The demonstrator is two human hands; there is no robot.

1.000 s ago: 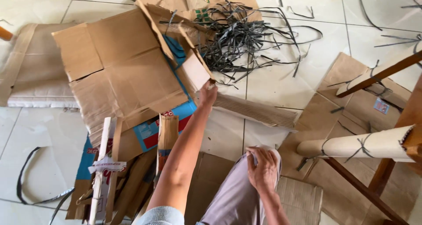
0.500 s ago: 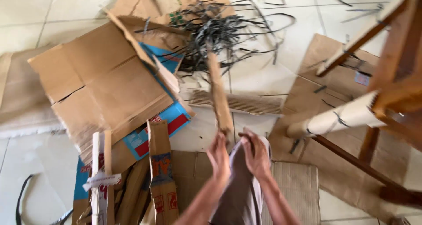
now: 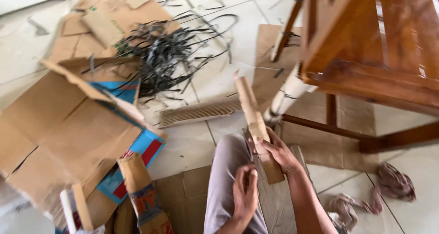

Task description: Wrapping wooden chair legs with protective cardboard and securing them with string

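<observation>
A: As seen from the head view, what does each hand hold?

B: Right hand [image 3: 277, 153] grasps the cardboard strip [image 3: 254, 119], tilted above the knee. Left hand [image 3: 245, 193] is clenched on the strip's lower end.

A: Surroundings?

B: Wooden chair [image 3: 366, 46] just right; black straps [image 3: 160, 55] and flattened boxes [image 3: 68, 119] on the floor, left.

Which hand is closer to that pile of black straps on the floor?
The right hand, gripping the cardboard strip, is nearer the black straps. The left hand is lower down by the knee, farther from them.
</observation>
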